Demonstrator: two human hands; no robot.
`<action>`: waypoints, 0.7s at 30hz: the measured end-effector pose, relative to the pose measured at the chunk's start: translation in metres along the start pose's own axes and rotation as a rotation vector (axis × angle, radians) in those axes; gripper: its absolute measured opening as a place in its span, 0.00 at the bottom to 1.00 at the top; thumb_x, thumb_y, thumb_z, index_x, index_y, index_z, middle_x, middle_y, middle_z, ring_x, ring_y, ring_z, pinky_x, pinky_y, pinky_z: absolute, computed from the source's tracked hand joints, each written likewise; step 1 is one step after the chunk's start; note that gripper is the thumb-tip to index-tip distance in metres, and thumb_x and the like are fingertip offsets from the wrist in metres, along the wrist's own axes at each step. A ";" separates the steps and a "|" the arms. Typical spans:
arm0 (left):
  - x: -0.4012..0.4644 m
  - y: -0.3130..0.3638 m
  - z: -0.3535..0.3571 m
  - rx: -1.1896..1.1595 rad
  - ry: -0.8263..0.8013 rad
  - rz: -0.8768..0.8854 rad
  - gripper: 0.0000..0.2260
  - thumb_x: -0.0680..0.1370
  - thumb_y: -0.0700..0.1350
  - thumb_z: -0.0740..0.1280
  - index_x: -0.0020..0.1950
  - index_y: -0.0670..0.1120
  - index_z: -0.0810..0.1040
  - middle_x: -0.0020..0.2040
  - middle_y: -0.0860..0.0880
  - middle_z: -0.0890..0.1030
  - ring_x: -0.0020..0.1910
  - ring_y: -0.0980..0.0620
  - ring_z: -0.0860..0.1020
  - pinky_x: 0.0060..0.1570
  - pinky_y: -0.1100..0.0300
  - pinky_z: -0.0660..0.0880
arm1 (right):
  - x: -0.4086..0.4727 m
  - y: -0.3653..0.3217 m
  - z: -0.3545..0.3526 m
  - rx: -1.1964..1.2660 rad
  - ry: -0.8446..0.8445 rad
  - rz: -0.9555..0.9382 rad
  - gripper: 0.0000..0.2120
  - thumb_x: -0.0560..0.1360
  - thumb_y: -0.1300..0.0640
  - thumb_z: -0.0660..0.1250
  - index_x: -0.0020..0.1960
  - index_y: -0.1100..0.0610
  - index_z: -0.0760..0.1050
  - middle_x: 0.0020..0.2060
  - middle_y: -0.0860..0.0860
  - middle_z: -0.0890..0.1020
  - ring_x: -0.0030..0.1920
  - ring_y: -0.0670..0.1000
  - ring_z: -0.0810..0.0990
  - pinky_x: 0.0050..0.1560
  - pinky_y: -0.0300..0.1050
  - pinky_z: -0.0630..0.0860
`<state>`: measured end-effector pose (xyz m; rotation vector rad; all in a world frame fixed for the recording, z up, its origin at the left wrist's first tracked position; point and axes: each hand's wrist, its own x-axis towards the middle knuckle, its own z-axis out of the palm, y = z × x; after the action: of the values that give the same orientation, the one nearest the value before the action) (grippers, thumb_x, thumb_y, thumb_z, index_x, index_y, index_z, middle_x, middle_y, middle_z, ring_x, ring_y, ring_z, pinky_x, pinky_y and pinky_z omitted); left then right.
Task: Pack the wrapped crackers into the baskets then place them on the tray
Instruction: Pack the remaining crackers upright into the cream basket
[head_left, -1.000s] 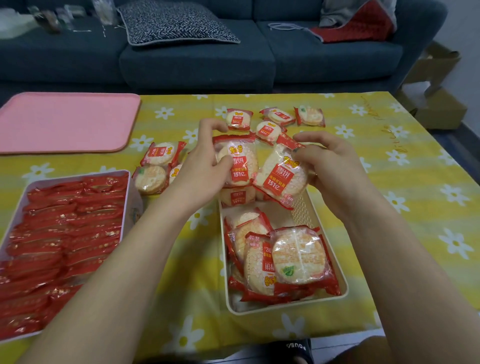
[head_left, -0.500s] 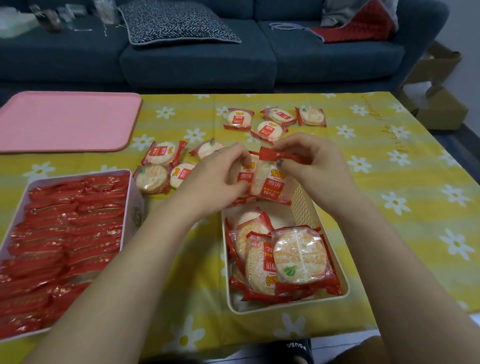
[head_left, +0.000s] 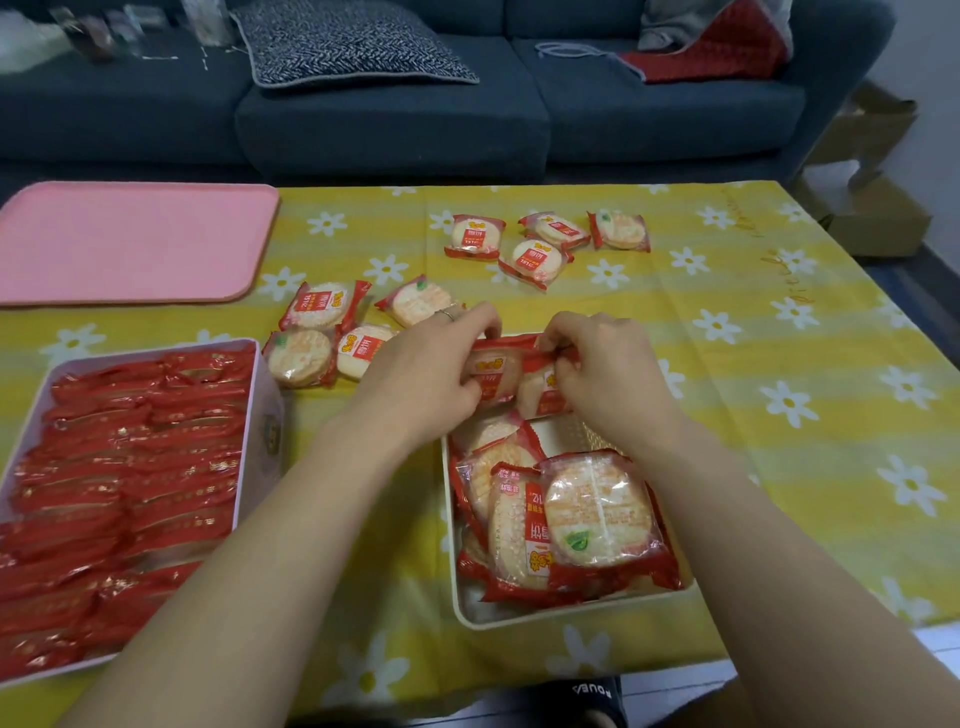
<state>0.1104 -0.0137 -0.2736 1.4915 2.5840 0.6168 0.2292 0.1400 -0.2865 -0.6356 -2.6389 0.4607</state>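
A cream basket (head_left: 571, 616) sits in front of me, its near half filled with red-edged wrapped crackers (head_left: 597, 514). My left hand (head_left: 415, 374) grips one wrapped cracker (head_left: 493, 371) at the basket's far end. Beside it my right hand (head_left: 608, 374) pinches a second wrapped cracker (head_left: 540, 395) by its red top edge. Both packets stand upright, low inside the basket. A pink basket (head_left: 267, 415) at left is packed full of crackers on edge. The pink tray (head_left: 130, 239) lies bare at the far left.
Loose wrapped crackers lie on the yellow flowered tablecloth (head_left: 779, 338): one group (head_left: 322, 332) left of my hands, another (head_left: 540, 239) farther back. A dark blue sofa (head_left: 389, 114) stands behind the table. Cardboard boxes (head_left: 872, 208) sit on the floor at right.
Both hands have come down and together, lowering the two crackers from above the table into the far end of the cream basket.
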 end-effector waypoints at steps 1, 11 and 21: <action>0.000 0.002 0.002 0.055 0.017 -0.001 0.19 0.73 0.43 0.69 0.60 0.53 0.69 0.54 0.50 0.77 0.51 0.43 0.77 0.40 0.54 0.68 | 0.001 0.000 0.001 -0.019 0.015 -0.005 0.14 0.67 0.67 0.64 0.47 0.55 0.81 0.37 0.54 0.83 0.44 0.60 0.79 0.48 0.54 0.73; 0.006 0.015 0.021 0.478 0.047 -0.012 0.26 0.71 0.45 0.73 0.67 0.48 0.68 0.67 0.43 0.70 0.66 0.41 0.68 0.59 0.51 0.68 | -0.003 0.004 0.005 -0.220 -0.114 -0.012 0.16 0.64 0.58 0.69 0.52 0.54 0.77 0.47 0.52 0.77 0.52 0.59 0.73 0.47 0.48 0.62; 0.015 0.009 0.028 0.403 -0.061 -0.110 0.26 0.75 0.47 0.73 0.68 0.48 0.65 0.61 0.44 0.76 0.61 0.41 0.75 0.43 0.52 0.68 | -0.005 0.007 0.012 -0.394 -0.056 -0.011 0.21 0.62 0.48 0.75 0.49 0.56 0.72 0.48 0.55 0.72 0.51 0.59 0.70 0.48 0.50 0.65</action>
<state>0.1179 0.0111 -0.2936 1.4195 2.8356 0.0351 0.2306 0.1408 -0.3014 -0.7315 -2.8081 -0.0516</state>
